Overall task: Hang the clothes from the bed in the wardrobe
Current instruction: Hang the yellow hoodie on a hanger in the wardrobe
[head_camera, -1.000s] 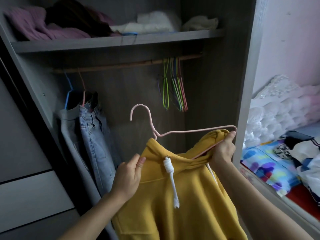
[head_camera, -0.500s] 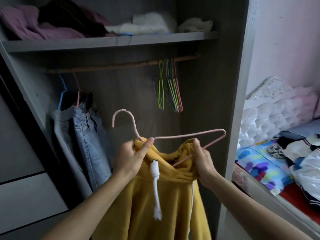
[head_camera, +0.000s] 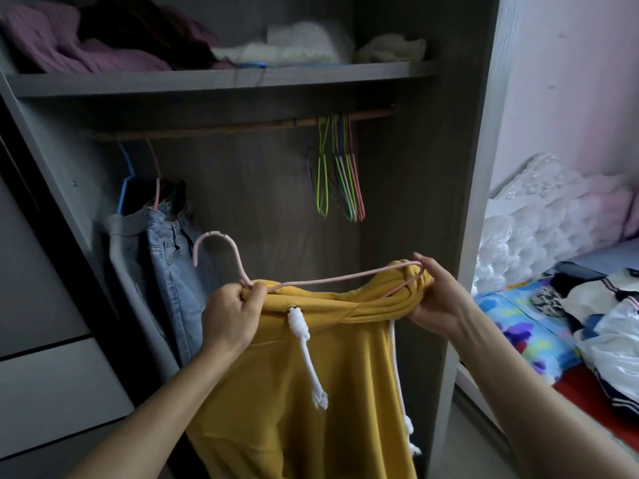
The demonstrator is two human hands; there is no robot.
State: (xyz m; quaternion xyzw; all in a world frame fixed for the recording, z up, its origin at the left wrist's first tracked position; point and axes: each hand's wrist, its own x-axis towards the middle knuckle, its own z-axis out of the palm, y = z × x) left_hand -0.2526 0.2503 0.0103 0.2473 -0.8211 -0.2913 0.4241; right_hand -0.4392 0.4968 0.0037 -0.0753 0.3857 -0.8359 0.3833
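At the bottom centre of the frame the yellow hoodie [head_camera: 332, 392] droops in soft, thick folds, its white cord [head_camera: 306, 344] dangling. It looks floppy and fairly heavy for cloth, with nothing stiff in it to grab.

My left hand [head_camera: 231, 319] pinches the bunched neck fabric together with the pink hanger [head_camera: 332, 280] at the base of its hook. My right hand [head_camera: 439, 299] curls round the gathered shoulder cloth and the hanger's right tip, which pokes out of the fabric. The thin wire seems light and likely to flex, and its smooth coating may let the cloth slide off. I judge the hanger's neck the best place to carry it once both shoulders are seated.

Beyond, at centre left, jeans [head_camera: 169, 257] hang from the rail [head_camera: 242, 127], with spare hangers [head_camera: 340, 178] further right. The shelf [head_camera: 221, 79] above holds folded clothes. At the right edge, more clothes lie on the bed [head_camera: 518, 323].
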